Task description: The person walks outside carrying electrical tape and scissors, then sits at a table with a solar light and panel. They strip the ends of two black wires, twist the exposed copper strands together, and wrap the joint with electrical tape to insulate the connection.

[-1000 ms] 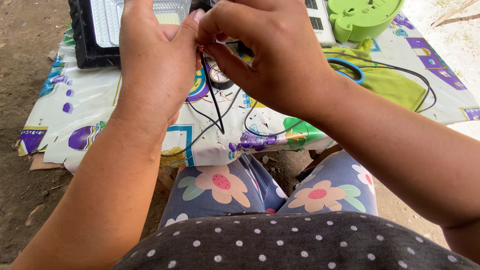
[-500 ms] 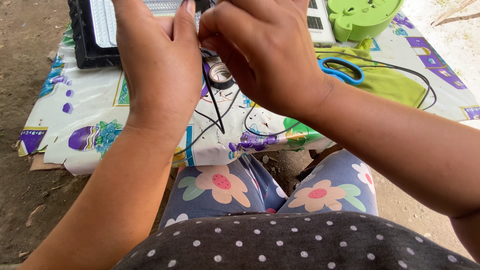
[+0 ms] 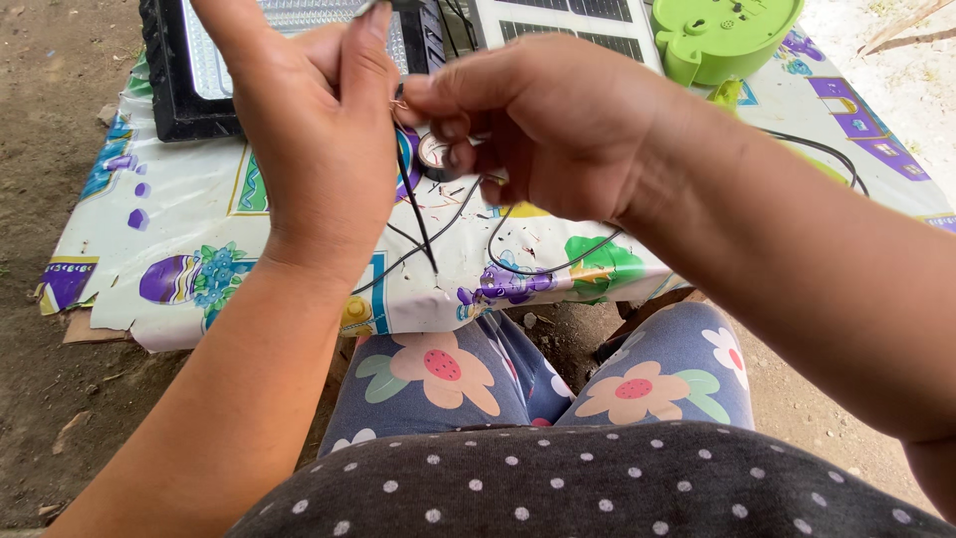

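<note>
Both hands raised above the surface, close together, nearly touching at the fingertips. Left hand (image 3: 319,139) closed in a pinch, thumb up, holding the upper end of a thin black insulated wire (image 3: 416,214) that hangs down from the fingers to the surface. Right hand (image 3: 543,125) also closed, fingers curled, tips pinched on the same wire's bare copper end right beside the left thumb; exact contact partly hidden by the knuckles. Surface is a low table under a white plastic cloth with coloured cartoon prints (image 3: 189,229), cloth edge hanging over patterned leggings with flowers (image 3: 448,369). At the far edge, a black-framed flat lamp panel with a pale ribbed face (image 3: 199,60), then a dark solar panel with a grid of cells (image 3: 568,15), then a lime-green round plastic housing (image 3: 727,35). More black cable (image 3: 558,264) loops loose across the cloth. A small round roll, likely tape (image 3: 435,151), sits under the hands, mostly hidden. Tiny wire clippings scattered on the cloth. Handling judgement: wire is light, limp, bends freely; jacket gives fair grip, the stripped strands are fine and fray or snap if over-twisted. Best held on the insulation just below the bare end.
</note>
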